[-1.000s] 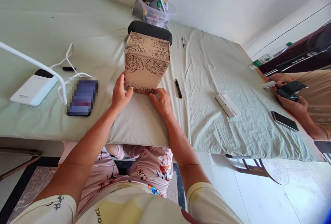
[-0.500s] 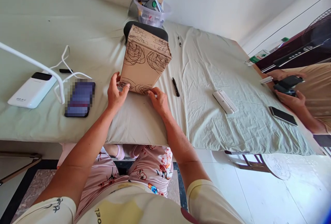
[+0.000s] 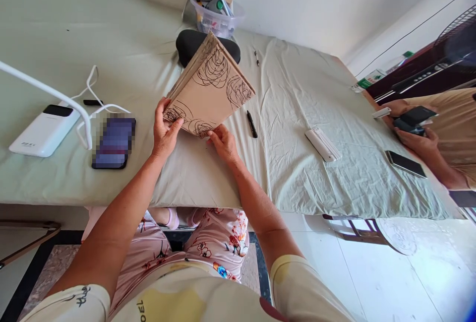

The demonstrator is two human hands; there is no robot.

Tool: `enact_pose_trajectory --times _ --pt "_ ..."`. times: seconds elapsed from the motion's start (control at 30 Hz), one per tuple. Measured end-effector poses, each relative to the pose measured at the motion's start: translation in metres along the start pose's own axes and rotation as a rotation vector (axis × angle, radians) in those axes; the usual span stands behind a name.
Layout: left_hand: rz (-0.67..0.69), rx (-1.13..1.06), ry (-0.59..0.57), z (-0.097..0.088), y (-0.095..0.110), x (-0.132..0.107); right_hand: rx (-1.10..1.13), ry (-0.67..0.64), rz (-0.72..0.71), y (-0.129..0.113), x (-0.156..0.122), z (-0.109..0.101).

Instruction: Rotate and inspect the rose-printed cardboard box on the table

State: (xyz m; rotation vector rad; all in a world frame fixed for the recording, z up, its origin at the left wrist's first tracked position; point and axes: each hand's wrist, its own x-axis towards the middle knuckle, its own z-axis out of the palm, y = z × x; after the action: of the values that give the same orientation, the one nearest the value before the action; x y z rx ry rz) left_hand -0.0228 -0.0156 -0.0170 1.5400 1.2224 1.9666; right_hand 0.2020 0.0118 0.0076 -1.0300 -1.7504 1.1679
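A brown cardboard box (image 3: 210, 95) with black scribbled circles near its corners is tilted up over the table, turned so one corner points away from me. My left hand (image 3: 166, 131) grips its left near corner, thumb on the scribbled face and fingers behind. At the near edge, my right hand (image 3: 223, 144) pinches the box between thumb and fingers. Behind the box lies a black rounded case (image 3: 188, 46), partly covered by it. A black pen (image 3: 252, 124) rests on the cloth to the right of my right hand.
Left of me lie a white power bank (image 3: 44, 131), a white cable and a blurred phone (image 3: 114, 142). Rightward are a white ridged object (image 3: 323, 145) and another phone (image 3: 405, 163). A plastic basket (image 3: 219, 23) stands behind. Another person's hands (image 3: 422, 143) hold a black device.
The box has rotated clockwise in my hands, its far left corner swinging right and its left side edge coming into view. Both hands stay on it, nearly in place.
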Motion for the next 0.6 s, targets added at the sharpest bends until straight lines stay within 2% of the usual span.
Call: enact_pose_trajectory --times 0.13,0.3,0.43,0.5,0.6 --pt "0.036 0.04 0.005 -0.004 -0.002 0.003 -0.003 0.101 -0.024 0.007 0.007 -0.008" --pt "0.069 0.111 -0.016 -0.009 0.009 0.006 0.009 0.404 -0.153 0.013 0.017 -0.036" --pt "0.105 0.173 -0.057 -0.01 0.023 0.008 -0.13 0.601 -0.234 0.014 0.02 -0.051" --pt "0.107 0.191 -0.062 -0.009 0.027 0.008 -0.14 0.613 -0.226 0.013 0.019 -0.052" --pt "0.084 0.183 0.016 -0.01 0.029 0.01 -0.091 0.557 -0.169 0.011 0.016 -0.047"
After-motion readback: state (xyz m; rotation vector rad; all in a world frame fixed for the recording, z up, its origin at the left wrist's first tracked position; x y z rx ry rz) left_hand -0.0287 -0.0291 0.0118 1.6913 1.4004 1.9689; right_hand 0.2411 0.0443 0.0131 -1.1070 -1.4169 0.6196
